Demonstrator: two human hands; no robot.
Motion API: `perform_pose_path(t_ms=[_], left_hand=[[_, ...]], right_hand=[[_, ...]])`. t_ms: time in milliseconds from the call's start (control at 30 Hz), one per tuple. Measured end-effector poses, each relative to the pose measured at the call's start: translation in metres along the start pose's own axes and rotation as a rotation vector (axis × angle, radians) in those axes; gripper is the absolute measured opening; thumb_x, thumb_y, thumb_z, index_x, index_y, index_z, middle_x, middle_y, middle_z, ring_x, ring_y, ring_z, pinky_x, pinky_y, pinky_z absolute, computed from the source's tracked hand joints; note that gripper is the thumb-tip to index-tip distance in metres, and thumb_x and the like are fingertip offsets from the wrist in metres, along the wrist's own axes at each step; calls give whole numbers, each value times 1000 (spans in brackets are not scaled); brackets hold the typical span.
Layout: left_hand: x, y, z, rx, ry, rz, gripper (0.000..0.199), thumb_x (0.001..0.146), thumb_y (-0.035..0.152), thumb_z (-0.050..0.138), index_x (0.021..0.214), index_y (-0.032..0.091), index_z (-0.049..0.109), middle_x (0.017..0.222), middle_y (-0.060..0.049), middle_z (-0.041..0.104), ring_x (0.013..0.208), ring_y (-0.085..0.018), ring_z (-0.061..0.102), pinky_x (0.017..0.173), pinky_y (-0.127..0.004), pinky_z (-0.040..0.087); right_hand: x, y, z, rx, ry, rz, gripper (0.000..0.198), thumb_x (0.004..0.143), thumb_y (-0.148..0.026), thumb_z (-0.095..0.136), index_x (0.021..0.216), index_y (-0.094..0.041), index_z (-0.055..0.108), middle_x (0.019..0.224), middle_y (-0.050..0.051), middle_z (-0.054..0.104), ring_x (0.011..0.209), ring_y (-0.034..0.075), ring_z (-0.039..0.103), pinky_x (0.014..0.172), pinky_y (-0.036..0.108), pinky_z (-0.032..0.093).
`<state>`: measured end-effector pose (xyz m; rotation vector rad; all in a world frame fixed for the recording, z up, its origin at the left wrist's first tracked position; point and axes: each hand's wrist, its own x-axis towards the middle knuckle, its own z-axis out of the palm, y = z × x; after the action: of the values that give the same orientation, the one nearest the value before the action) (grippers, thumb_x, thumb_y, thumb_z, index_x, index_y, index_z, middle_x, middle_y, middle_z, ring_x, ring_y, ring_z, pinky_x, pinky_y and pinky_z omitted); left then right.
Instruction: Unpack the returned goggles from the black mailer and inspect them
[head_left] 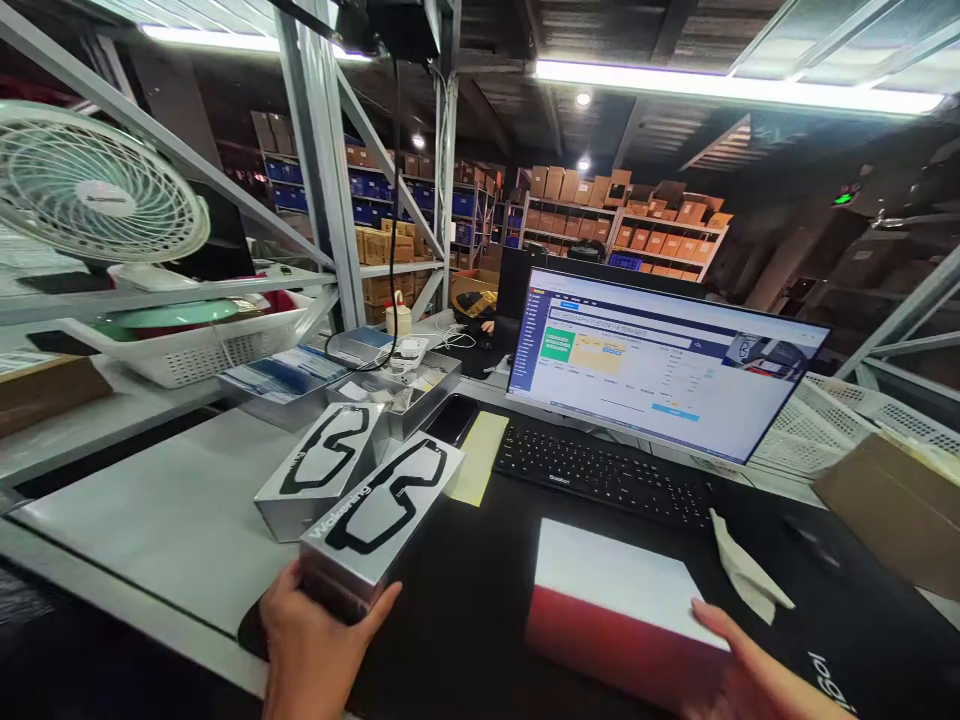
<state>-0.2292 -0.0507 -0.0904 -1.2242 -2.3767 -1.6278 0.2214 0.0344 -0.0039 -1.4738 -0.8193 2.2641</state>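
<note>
My left hand [319, 635] grips the near end of a silver box [390, 505] printed with a black goggle-like outline and the word "Wakening". Beside it to the left lies a similar silver box [322, 465]. On the right, my right hand [757, 660] holds a white-topped box with red sides [615, 580]; the thumb rests on its top edge and the other fingers are mostly hidden. Both held boxes are over the black desk mat [450, 620].
A black keyboard [600, 480] lies before a lit monitor [660, 360]. Near it are a yellow paper pad [481, 460], a phone [451, 418], a crumpled tissue [742, 575], and a mouse [810, 540]. A cardboard box [892, 510] stands right; a fan [97, 190] stands left.
</note>
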Motion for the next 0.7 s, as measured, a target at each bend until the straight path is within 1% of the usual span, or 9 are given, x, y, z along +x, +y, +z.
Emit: perform_pose_path(t_ms=[67, 133, 200, 233, 300, 400, 467, 567, 700], left_hand=[[6, 2, 1, 131, 40, 80, 111, 70, 60, 78, 150, 6, 23, 140, -28, 40, 135, -53, 39, 107, -74, 37], [11, 12, -3, 255, 127, 249, 117, 73, 63, 75, 153, 4, 13, 151, -33, 27, 142, -54, 27, 113, -74, 29], [18, 34, -14, 294, 200, 457, 112, 80, 62, 70, 155, 8, 8, 157, -31, 18, 147, -50, 22, 118, -71, 22], [24, 48, -21, 286, 205, 542, 104, 84, 59, 67, 156, 12, 9, 158, -27, 19, 148, -46, 22, 120, -68, 20], [44, 80, -35, 261, 123, 677, 84, 89, 56, 62, 152, 19, 21, 155, -21, 28, 147, -41, 28, 122, -64, 22], [95, 125, -40, 291, -73, 764, 61, 92, 47, 58, 143, 22, 37, 149, -16, 35, 143, -38, 35, 117, -58, 34], [137, 147, -27, 290, -198, 762, 62, 90, 44, 59, 143, 19, 39, 150, -18, 34, 143, -37, 35, 116, -56, 36], [196, 170, 11, 342, -326, 804, 67, 87, 40, 64, 143, 10, 40, 146, -21, 42, 140, -38, 40, 116, -55, 35], [243, 203, 67, 393, -356, 793, 66, 86, 31, 66, 141, 5, 41, 141, -24, 48, 136, -37, 46, 112, -49, 41]], right_hand=[[2, -13, 6, 55, 44, 96, 82, 83, -91, 39, 89, -14, 67, 63, 8, 63, 55, 14, 62, 52, 17, 48], [1, -27, 8, 27, 121, 141, 87, 81, -95, 30, 84, -16, 65, 57, 6, 60, 48, 13, 60, 45, 15, 44], [-1, -40, 6, -55, 157, 170, 88, 78, -98, 27, 78, -17, 63, 53, 7, 58, 45, 14, 60, 41, 14, 39], [-2, -45, 5, -92, 156, 180, 89, 77, -99, 27, 76, -17, 63, 52, 7, 58, 45, 14, 61, 40, 13, 37], [-3, -49, 1, -130, 154, 190, 93, 76, -100, 26, 75, -16, 65, 52, 8, 59, 46, 15, 61, 39, 13, 35], [-1, -42, -5, -124, 147, 164, 97, 75, -101, 24, 76, -14, 68, 53, 10, 60, 44, 14, 59, 38, 13, 31], [-1, -31, -8, -101, 143, 145, 96, 74, -101, 26, 76, -15, 67, 53, 11, 60, 42, 15, 58, 37, 14, 28], [-6, -9, -11, -64, 146, 107, 92, 72, -101, 33, 79, -16, 68, 51, 9, 59, 42, 19, 59, 35, 16, 30], [-20, 16, -12, -76, 130, 10, 90, 73, -99, 36, 91, -18, 71, 51, 8, 58, 43, 21, 60, 39, 24, 41]])
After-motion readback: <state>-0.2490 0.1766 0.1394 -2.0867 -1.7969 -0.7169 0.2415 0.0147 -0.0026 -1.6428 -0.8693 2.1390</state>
